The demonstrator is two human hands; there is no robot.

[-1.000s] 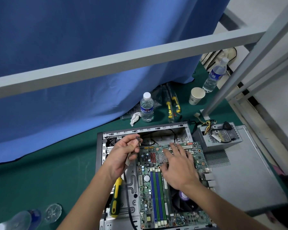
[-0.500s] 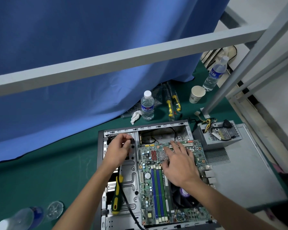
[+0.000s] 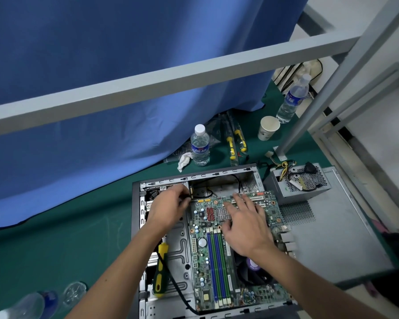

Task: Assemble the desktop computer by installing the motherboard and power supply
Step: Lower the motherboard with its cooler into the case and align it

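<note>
Under your flat, spread right hand (image 3: 244, 224) fingers sits the green motherboard (image 3: 228, 247) inside the grey metal case (image 3: 136, 226); left hand (image 3: 168, 207) fingers pinch a black cable (image 3: 184, 293) that could snag beneath.

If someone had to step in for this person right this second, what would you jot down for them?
Left hand: fingers curled at the case's top left bay, apparently pinching a small cable end; what it holds is hidden.
Right hand: fingers spread flat, pressing on the motherboard.
The motherboard lies inside the open case. Whether it is screwed down cannot be seen.
The power supply sits outside, on the side panel to the right, wires loose.
A yellow-handled screwdriver rests in the case, left of the board.
Left: secure the board, fit the power supply, connect cables.
</note>
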